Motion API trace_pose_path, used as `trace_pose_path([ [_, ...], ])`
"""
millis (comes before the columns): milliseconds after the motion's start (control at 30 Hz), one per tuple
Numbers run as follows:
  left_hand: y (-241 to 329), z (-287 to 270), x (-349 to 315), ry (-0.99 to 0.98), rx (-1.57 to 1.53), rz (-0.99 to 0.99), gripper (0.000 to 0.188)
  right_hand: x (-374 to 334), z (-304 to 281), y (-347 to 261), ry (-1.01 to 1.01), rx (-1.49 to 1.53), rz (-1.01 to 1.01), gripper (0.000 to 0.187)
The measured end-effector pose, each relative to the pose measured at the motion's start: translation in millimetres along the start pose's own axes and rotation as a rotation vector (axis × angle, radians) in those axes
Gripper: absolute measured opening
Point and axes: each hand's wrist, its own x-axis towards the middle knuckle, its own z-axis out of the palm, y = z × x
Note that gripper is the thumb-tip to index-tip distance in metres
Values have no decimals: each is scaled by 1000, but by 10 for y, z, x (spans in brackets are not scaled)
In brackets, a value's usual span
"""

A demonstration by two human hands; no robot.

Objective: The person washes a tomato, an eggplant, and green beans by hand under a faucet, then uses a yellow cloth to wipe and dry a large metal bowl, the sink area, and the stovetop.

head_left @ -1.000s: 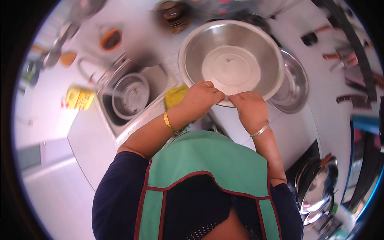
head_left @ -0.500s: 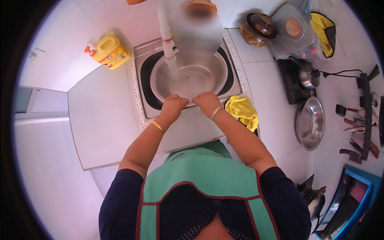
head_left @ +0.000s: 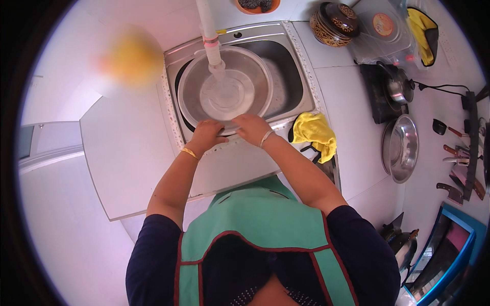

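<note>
A round steel basin (head_left: 260, 76) sits in the sink (head_left: 288, 76), towards its left side, with shallow water (head_left: 227, 97) in its bottom. My left hand (head_left: 205, 135) grips the basin's near rim, fingers over the edge. Just to its right, my right hand (head_left: 250, 129) holds the same rim. Parts of both hands' grip are hidden. Above the basin hangs a white tap pipe (head_left: 210, 38), its spout end (head_left: 216, 66) over the water. A yellow cloth (head_left: 315, 135) with a black edge lies at the sink's near right corner.
An orange bowl (head_left: 270, 7) of dark scrubbers stands behind the sink. A blurred yellow shape (head_left: 135, 57) is at the left. On the right are a lidded brown pot (head_left: 334, 24), a saucepan (head_left: 399, 92), a steel bowl (head_left: 403, 149) and a knife rack (head_left: 472, 153).
The basin has shifted left within the sink, with both hands staying on its rim. More of the sink floor shows to its right. The whole view has shifted slightly.
</note>
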Motion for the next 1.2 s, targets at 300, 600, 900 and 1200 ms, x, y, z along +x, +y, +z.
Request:
trace_pose_path([
  [300, 579, 413, -189, 307, -248, 51, 27, -1484, -651, 927, 318, -315, 548, 28],
  [600, 877, 353, -130, 188, -554, -105, 26, -1242, -697, 937, 152, -6, 633, 26],
  [900, 609, -487, -959, 665, -1699, -462, 34, 393, -810, -1359, -86, 934, 143, 29],
  [1200, -114, 694, -3011, 850, -122, -1052, 54, 674, 939, -2180, -533, 360, -392, 33],
])
